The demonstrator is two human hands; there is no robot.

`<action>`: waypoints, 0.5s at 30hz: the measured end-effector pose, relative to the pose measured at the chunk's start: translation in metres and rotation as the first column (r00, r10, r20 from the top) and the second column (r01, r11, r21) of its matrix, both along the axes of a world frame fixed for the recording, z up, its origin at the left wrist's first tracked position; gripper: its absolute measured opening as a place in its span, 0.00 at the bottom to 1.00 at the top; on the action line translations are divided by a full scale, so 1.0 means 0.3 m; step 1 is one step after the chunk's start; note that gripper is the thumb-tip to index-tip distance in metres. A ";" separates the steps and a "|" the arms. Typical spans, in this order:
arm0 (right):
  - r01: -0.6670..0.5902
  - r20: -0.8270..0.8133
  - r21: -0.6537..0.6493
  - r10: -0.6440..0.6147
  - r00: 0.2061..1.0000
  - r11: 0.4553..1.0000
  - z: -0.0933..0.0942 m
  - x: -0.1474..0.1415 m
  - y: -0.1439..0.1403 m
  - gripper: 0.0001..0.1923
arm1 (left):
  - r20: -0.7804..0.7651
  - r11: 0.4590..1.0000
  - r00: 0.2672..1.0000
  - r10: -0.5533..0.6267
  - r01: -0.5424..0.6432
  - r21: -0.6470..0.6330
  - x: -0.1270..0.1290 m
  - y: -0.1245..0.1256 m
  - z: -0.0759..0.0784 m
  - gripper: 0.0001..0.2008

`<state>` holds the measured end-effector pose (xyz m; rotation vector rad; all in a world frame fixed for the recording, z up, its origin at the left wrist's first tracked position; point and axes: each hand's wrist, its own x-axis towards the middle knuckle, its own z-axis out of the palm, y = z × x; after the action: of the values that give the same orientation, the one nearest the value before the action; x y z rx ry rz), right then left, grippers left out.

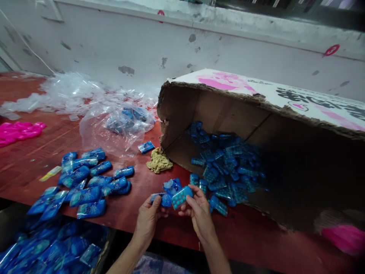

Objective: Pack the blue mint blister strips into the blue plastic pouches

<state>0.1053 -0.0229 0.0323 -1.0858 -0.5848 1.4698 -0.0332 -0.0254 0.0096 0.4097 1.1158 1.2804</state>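
My left hand (148, 220) pinches a small blue sachet (162, 199) at the near edge of the red table. My right hand (199, 213) holds a blue blister pack of round candies (181, 196) right beside it, the two items almost touching. Just behind my fingers lie a few more blue packs (172, 185). A torn cardboard box (256, 152) lies on its side to the right, its open mouth facing me, with several blue blister packs (225, 167) spilling out.
A pile of filled blue sachets (88, 182) lies left of my hands, with more in a container below the table edge (51, 247). Clear plastic bags (119, 121), a crumpled tan glove (159, 161) and pink items (19, 131) sit behind. A white wall (171, 45) backs the table.
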 end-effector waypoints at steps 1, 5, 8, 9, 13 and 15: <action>0.004 -0.005 -0.001 -0.004 1.000 1.000 0.000 -0.001 -0.004 0.18 | -0.017 1.000 1.000 0.000 0.000 0.005 -0.002 -0.001 -0.001 0.15; 0.013 -0.045 -0.026 -0.014 0.999 1.000 -0.004 -0.006 -0.019 0.24 | -0.075 1.000 0.997 -0.003 0.006 0.031 -0.010 -0.004 -0.009 0.15; 0.003 -0.065 -0.043 -0.006 0.998 0.999 -0.006 -0.008 -0.027 0.23 | -0.084 0.999 0.996 -0.019 0.023 0.049 -0.015 -0.007 -0.014 0.14; -0.002 -0.068 -0.045 -0.001 0.998 0.999 -0.006 -0.009 -0.029 0.22 | -0.083 0.998 0.996 -0.021 0.025 0.053 -0.016 -0.008 -0.015 0.14; -0.026 -0.072 -0.032 0.023 0.997 0.999 -0.007 -0.009 -0.038 0.19 | -0.047 0.998 0.999 -0.015 0.017 0.056 -0.019 -0.012 -0.018 0.13; -0.030 -0.070 -0.025 0.028 0.997 0.999 -0.007 -0.008 -0.042 0.18 | -0.013 0.999 1.000 -0.018 0.019 0.049 -0.019 -0.014 -0.016 0.13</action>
<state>0.1028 -0.0355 0.0301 -1.0456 -0.5358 1.5377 -0.0391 -0.0297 0.0048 0.4636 1.0906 1.2925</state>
